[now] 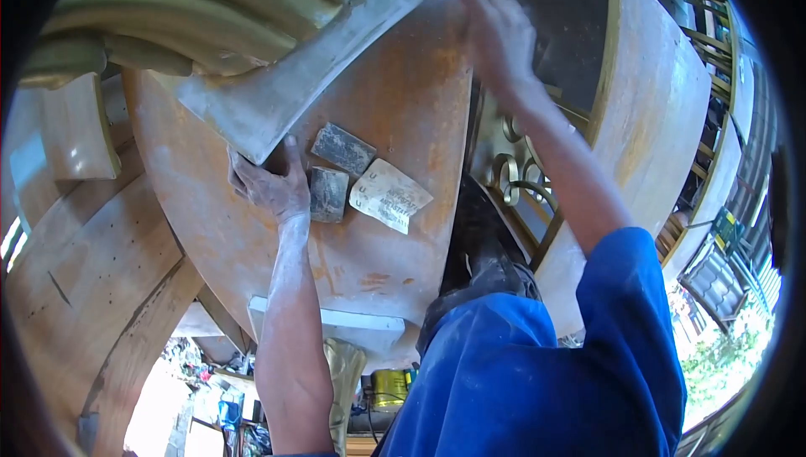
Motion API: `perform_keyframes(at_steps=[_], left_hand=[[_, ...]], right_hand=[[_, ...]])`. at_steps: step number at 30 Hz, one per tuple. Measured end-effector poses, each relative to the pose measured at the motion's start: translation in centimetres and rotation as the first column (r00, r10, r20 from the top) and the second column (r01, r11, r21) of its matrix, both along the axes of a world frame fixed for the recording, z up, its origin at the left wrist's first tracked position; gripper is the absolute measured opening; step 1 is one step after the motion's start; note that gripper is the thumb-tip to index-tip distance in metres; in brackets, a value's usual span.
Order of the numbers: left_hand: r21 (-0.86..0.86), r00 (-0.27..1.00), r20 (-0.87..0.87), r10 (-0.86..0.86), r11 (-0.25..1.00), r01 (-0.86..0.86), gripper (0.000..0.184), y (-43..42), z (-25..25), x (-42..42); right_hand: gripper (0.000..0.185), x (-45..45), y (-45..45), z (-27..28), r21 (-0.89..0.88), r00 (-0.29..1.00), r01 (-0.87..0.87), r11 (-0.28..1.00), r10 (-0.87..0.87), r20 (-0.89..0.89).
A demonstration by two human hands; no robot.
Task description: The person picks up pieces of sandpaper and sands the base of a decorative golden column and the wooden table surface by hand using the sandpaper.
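Note:
A fluted gold-painted piece (210, 8) with a smooth grey-white base (277, 96) lies slantwise at the upper left. My left hand (273, 184) grips the near corner of that base, thumb on one side and fingers on the other. Toward the base's far end, my right hand (499, 33) is stretched out with its fingers extended against the edge, slightly blurred; whether something thin lies under the palm is hidden. Beside my left hand are two dark dusty blocks (342, 148) (327, 194). A torn sheet of sandpaper (390, 195) lies print side up, touching them.
The work rests on a curved wooden panel (369, 255) stained orange and white. More curved panels (651, 79) stand at the right, with others (92, 289) at the left. A pale board (336, 324) and a yellow container (389, 388) are near my body.

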State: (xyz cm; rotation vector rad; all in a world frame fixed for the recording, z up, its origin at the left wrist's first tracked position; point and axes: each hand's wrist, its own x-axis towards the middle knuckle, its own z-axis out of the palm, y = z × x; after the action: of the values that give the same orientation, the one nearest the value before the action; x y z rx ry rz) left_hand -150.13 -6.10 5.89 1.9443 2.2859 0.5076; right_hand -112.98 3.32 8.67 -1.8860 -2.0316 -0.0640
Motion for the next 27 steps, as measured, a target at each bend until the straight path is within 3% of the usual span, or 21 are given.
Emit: perform_keyframes(at_steps=[2,8,12,17,19,20,24,25,27], left_hand=[[0.018,1.000,0.003,0.010,1.000,-0.010,0.087,2.1,-0.4,0.7],[0.032,1.000,0.019,-0.005,0.999,0.004,0.086,1.3,0.0,0.7],[0.049,1.000,-0.013,-0.024,0.998,0.024,0.085,2.3,0.0,1.0],[0.046,1.000,0.021,-0.012,0.999,0.011,0.084,2.3,-0.1,1.0],[0.008,1.000,0.005,-0.005,1.000,0.005,0.084,0.0,0.6,0.0],[0.023,1.000,0.012,-0.011,1.000,0.010,0.084,0.4,0.5,0.3],[0.056,0.999,0.029,-0.038,0.998,0.036,0.084,2.8,0.0,1.3],[0.043,0.999,0.035,-0.031,0.999,0.030,0.084,2.9,-0.1,1.2],[0.014,0.999,0.050,0.009,1.000,-0.010,0.084,2.0,-0.2,1.0]], right_hand=[[0.073,-5.4,-2.3,-2.0,-0.062,0.980,0.059,0.996,-0.069,-0.184],[0.072,-0.7,-2.0,-2.2,-0.112,0.990,-0.101,0.989,0.088,-0.111],[0.071,-6.0,-2.5,-2.2,-0.231,0.949,0.103,0.967,-0.166,-0.269],[0.076,2.0,1.4,-0.5,-0.002,0.996,0.088,0.996,-0.088,0.001],[0.073,-0.8,1.7,-0.2,0.080,0.966,0.188,0.979,-0.170,-0.194],[0.073,-0.5,1.8,0.0,0.099,0.968,0.189,0.977,-0.168,-0.187],[0.064,-1.5,-1.7,-1.9,-0.030,0.979,-0.200,0.979,0.201,0.038],[0.059,2.1,0.2,-1.3,-0.106,0.982,-0.179,0.978,0.184,0.043],[0.048,6.8,2.6,1.4,-0.349,0.959,0.276,0.896,-0.280,0.040]])
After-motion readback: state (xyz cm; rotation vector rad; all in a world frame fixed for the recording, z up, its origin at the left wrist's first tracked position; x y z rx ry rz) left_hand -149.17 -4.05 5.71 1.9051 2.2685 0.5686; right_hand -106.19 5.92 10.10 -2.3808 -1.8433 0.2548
